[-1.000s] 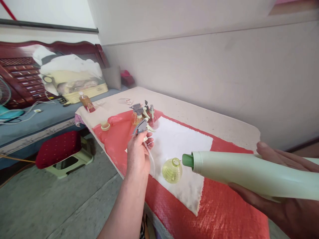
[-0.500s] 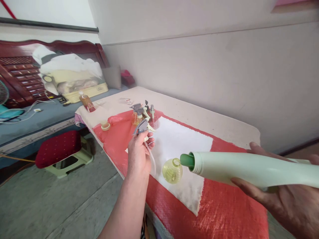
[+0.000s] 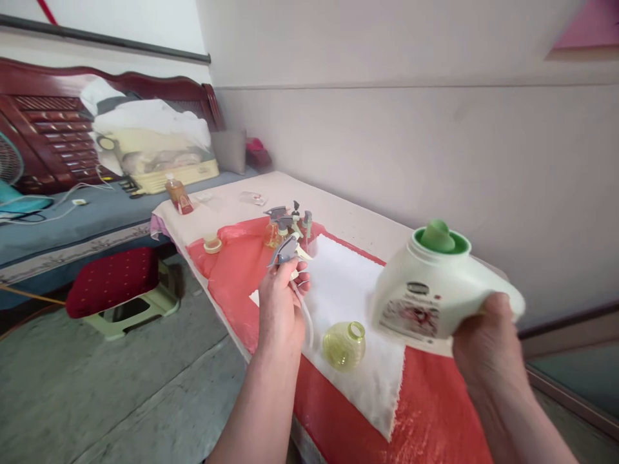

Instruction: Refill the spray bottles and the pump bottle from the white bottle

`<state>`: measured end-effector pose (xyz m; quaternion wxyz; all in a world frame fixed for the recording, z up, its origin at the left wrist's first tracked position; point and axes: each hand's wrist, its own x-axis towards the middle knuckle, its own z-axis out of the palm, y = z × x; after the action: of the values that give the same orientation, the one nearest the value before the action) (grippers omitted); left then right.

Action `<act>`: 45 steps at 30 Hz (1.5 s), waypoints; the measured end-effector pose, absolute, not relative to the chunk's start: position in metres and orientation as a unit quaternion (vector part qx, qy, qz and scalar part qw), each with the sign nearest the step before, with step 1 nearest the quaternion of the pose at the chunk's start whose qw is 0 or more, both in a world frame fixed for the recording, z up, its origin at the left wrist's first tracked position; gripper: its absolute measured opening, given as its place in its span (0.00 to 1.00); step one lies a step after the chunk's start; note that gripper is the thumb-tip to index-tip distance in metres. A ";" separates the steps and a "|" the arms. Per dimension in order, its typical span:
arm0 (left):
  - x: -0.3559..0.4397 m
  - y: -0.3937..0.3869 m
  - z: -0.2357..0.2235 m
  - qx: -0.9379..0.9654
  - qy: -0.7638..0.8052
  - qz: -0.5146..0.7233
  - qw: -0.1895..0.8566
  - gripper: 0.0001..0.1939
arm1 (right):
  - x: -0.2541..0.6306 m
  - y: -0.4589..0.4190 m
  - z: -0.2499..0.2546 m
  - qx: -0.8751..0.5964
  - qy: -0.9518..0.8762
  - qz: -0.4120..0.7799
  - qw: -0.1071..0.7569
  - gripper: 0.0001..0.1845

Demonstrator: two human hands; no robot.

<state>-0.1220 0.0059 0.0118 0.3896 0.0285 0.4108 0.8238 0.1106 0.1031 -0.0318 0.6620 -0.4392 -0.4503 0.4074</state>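
Note:
My left hand [image 3: 285, 296] is closed around the neck of a grey and cream spray trigger [image 3: 289, 250], its pale dip tube hanging below my fingers. My right hand [image 3: 486, 341] grips the handle of a large pale green detergent bottle [image 3: 416, 296], held upright above the table's right side. Its cap is off and a green pouring spout shows in the mouth. Between my hands, a small yellow-green ribbed bottle [image 3: 341, 348] with an open neck stands on a white cloth [image 3: 367, 386]. Whether it holds liquid I cannot tell.
Several spray and pump bottles [image 3: 275, 233] stand behind my left hand on a red sheet [image 3: 236, 258]. A round cream lid [image 3: 212, 243] lies near the left edge. Farther back is an amber bottle [image 3: 178, 195]. A red-topped stool [image 3: 116, 283] stands on the floor.
My right hand has turned the detergent bottle from lying tipped over the small bottle's neck to upright, lifting it away. My left hand keeps its hold on the spray trigger.

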 end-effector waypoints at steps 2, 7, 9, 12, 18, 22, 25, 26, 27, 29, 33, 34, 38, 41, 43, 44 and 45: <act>-0.123 0.006 0.012 0.027 0.411 0.823 0.391 0.08 | 0.079 0.122 -0.036 -0.396 -0.455 0.451 0.658 0.28; -0.127 0.005 0.013 0.021 0.409 0.820 0.399 0.09 | 0.030 0.156 -0.068 -0.371 -0.458 0.519 0.619 0.33; -0.129 0.004 0.012 0.021 0.407 0.821 0.400 0.10 | 0.030 0.156 -0.081 -0.394 -0.453 0.539 0.591 0.33; -0.128 0.002 0.011 0.024 0.404 0.822 0.400 0.10 | 0.048 0.128 -0.093 -0.452 -0.442 0.556 0.540 0.33; -0.114 0.004 0.012 0.021 0.352 0.821 0.448 0.08 | 0.090 0.024 -0.109 -0.509 -0.513 0.569 0.392 0.41; -0.101 0.007 0.011 0.031 0.256 0.843 0.472 0.07 | 0.086 -0.004 -0.123 -0.480 -0.620 0.520 0.338 0.48; -0.097 0.009 0.010 0.049 0.226 0.854 0.466 0.07 | 0.077 -0.005 -0.126 -0.463 -0.659 0.484 0.343 0.46; -0.096 0.009 0.010 0.057 0.223 0.856 0.463 0.07 | 0.075 -0.004 -0.126 -0.459 -0.666 0.477 0.344 0.46; -0.095 0.009 0.010 0.068 0.224 0.858 0.457 0.07 | 0.073 -0.004 -0.126 -0.456 -0.671 0.473 0.343 0.45; -0.092 0.009 0.010 0.098 0.234 0.858 0.446 0.07 | 0.070 -0.002 -0.129 -0.451 -0.678 0.470 0.340 0.45; -0.080 0.010 0.009 0.158 0.263 0.839 0.450 0.07 | 0.059 0.003 -0.139 -0.450 -0.680 0.458 0.352 0.47; -0.077 0.010 0.008 0.166 0.268 0.831 0.459 0.08 | 0.057 0.006 -0.142 -0.451 -0.679 0.457 0.356 0.47; -0.065 0.013 0.000 0.170 0.316 0.796 0.488 0.10 | 0.055 0.011 -0.135 -0.447 -0.682 0.450 0.365 0.41; -0.065 0.014 -0.006 0.190 0.405 0.750 0.488 0.13 | 0.068 0.010 -0.115 -0.455 -0.681 0.433 0.377 0.41; -0.067 0.014 -0.008 0.209 0.439 0.724 0.490 0.14 | 0.080 0.008 -0.102 -0.471 -0.678 0.412 0.385 0.40; -0.067 0.014 -0.008 0.217 0.440 0.718 0.494 0.14 | 0.085 0.007 -0.096 -0.479 -0.678 0.397 0.391 0.39; -0.067 0.013 -0.008 0.223 0.434 0.715 0.500 0.13 | 0.091 0.006 -0.091 -0.483 -0.682 0.381 0.397 0.38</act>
<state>-0.0670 0.0133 -0.0082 0.5001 0.2227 0.4341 0.7154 0.0906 0.0065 -0.0908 0.3967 -0.4825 -0.6818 0.3807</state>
